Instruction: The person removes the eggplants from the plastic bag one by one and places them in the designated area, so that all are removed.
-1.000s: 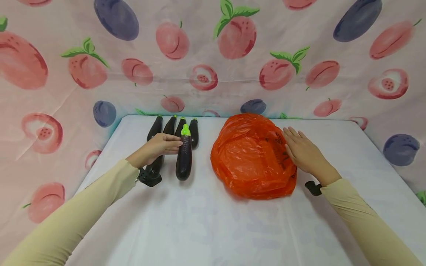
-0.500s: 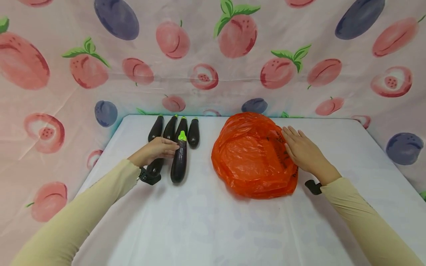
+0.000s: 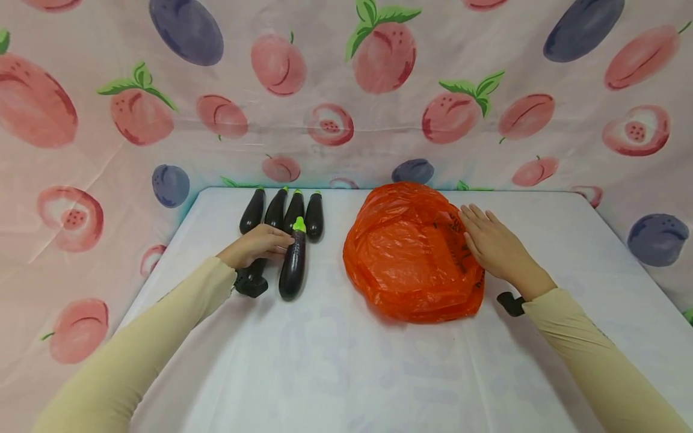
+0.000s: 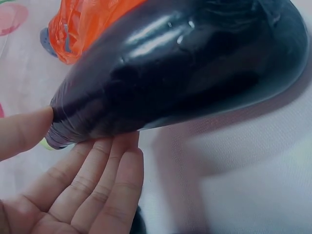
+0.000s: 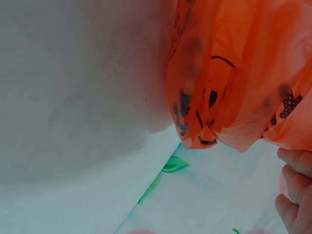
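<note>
My left hand pinches a dark purple eggplant near its bright green stem end. In the left wrist view, the thumb presses one side of the eggplant and the fingertips the other; its blunt end points away from the hand. Flat against the right side of a crumpled orange plastic bag lies my right hand, its fingers straight. The bag's mouth gapes toward me. Black print marks the bag in the right wrist view, where fingers show at the edge.
Several more eggplants lie in a row at the back left of the white table. Another eggplant is partly hidden under my left wrist. A fruit-printed cloth hangs behind the table.
The eggplant in my left hand has shifted slightly down and left, nearer the table, and its top has tilted a little to the right. My right hand and the bag stay in place.
</note>
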Demonstrator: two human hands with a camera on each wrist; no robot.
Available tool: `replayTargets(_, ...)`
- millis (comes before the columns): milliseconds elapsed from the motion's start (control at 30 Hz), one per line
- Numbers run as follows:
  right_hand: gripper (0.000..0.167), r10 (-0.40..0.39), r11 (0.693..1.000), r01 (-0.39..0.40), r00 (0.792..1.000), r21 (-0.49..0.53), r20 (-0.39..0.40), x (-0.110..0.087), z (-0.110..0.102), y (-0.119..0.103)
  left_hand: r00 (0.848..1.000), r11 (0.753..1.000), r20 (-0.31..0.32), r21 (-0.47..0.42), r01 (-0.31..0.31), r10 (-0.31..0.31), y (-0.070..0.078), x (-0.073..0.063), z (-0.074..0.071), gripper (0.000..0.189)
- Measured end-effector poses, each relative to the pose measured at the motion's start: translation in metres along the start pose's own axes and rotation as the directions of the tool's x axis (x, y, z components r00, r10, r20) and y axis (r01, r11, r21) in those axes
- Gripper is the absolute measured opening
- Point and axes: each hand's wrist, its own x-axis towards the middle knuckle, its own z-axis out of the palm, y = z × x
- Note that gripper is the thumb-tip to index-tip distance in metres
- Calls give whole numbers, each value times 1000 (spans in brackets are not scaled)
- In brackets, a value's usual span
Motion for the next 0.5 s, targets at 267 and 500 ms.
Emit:
replayTargets(267,52,2,1000,-2,1000,2,3,1,0,0,1000,1000,-7,-8,22,-22,0,1,1,39)
replayTargets(500,51,-2,1000,2,1000,-3,-14,1,2,1,999,999,10,-16,45,-45,-2,3,2,43)
